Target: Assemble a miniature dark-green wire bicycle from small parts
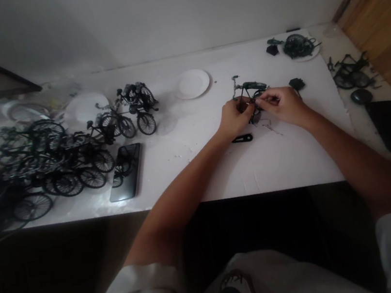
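Bike [254, 85]: right of picture centre, over desk [286, 164], pinched between fingertips of left hand [234, 117] and right hand [286, 103]. Black piece [247, 138]: just below left hand. More bikes [66, 181]: massed at left, beside phone [133, 173].

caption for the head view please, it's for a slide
Left hand and right hand handle a dark model bicycle; more bicycles crowd the white table at left.
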The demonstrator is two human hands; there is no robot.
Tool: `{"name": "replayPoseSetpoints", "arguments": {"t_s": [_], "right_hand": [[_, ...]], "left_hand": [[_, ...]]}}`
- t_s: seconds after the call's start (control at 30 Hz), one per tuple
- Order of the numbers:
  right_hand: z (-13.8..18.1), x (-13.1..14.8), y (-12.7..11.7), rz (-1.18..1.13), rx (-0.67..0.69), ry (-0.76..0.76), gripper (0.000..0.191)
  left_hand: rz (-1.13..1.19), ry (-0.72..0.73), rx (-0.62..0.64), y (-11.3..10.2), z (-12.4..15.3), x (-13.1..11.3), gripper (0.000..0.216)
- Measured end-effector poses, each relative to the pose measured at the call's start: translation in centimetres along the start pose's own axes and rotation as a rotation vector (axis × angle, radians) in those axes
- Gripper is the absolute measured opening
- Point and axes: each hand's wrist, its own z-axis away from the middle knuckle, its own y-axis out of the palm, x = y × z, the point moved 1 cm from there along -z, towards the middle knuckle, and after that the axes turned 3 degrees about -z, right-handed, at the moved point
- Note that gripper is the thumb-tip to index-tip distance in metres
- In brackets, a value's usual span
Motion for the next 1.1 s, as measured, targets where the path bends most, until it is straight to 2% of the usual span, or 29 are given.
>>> {"name": "replayPoseSetpoints", "arguments": {"t_s": [1.1], "right_hand": [[0.0, -0.7, 0.0, 0.034, 0.028, -0.030, 0.032]], "left_hand": [[-0.096, 0.044, 0.019, -0.1, 0.1, -0.2, 0.011]]}}
